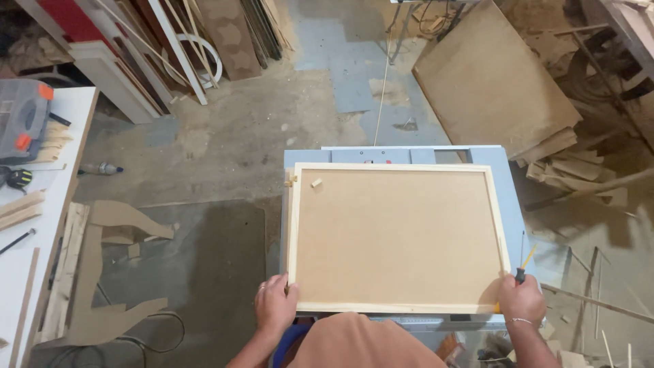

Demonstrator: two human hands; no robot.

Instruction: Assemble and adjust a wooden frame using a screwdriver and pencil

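I see a framed board (pixel 397 238) lying flat on the blue-grey desk (pixel 512 197): a smooth tan hardboard panel edged all round with pale, square-cut wooden strips. It covers most of the desk top, with the near edge close to my body. My left hand (pixel 274 304) is closed on the near left corner of the frame, thumb on top of the strip. My right hand (pixel 521 300) sits at the near right corner, fingers curled around a yellow-handled screwdriver (pixel 525 264) whose dark tip sticks up past the knuckles; a thin bracelet circles that wrist.

On the panel near the far left corner lies a small wooden offcut (pixel 316 182), and another little wood piece (pixel 291 181) pokes out just beside the frame's left edge. Nothing else rests on the panel.

Beyond the desk, a large flat brown sheet (pixel 490 82) lies on the dusty concrete floor (pixel 225 136), with splintered scrap strips (pixel 572 170) heaped at its near edge. To the left, cut-out hardboard shapes (pixel 112 272) and a black cable (pixel 160 337) lie on the floor. A white side desk (pixel 17 272) at the far left carries a grey tool case (pixel 22 117) with orange latches and a few wooden slats (pixel 20 208). Planks and boards (pixel 170 48) lean against the far wall.
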